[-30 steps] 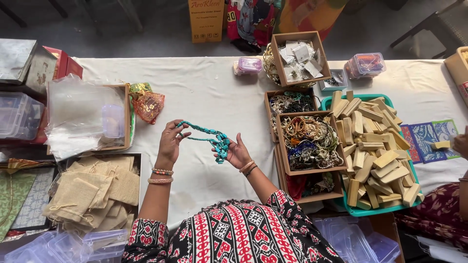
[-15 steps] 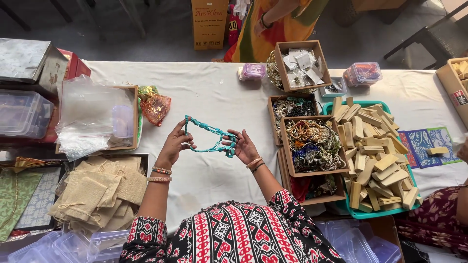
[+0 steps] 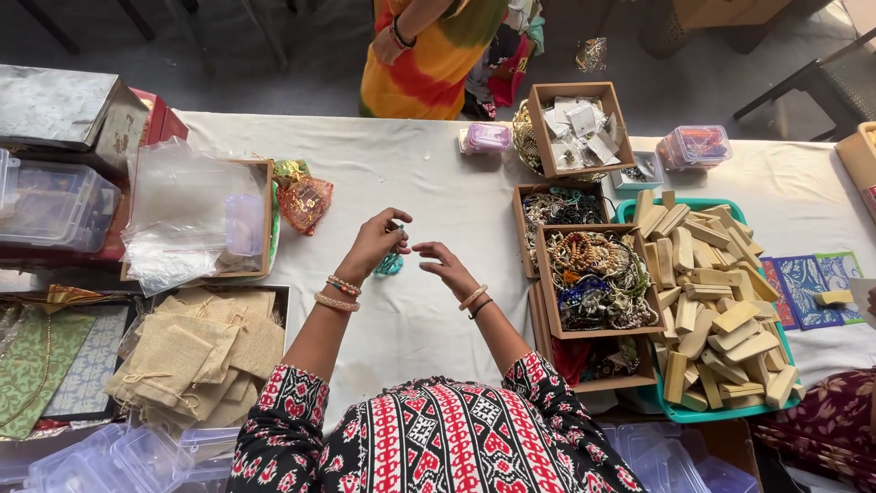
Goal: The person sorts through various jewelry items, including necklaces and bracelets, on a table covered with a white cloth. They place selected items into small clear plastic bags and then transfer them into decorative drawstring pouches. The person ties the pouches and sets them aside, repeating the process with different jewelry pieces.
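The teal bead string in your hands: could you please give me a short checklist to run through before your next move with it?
1. Hold on the teal bead string: ok, the left hand pinches it and it hangs bunched below the fingers.
2. Right hand free: ok, it is open beside the string and holds nothing.
3. String free of knots: cannot tell, it is bunched and partly hidden by the left hand.
4. Bare cloth under the hands: ok, the white tablecloth shows nothing lying there.
5. Box of beaded jewellery near: ok, it sits open just right of the right hand.
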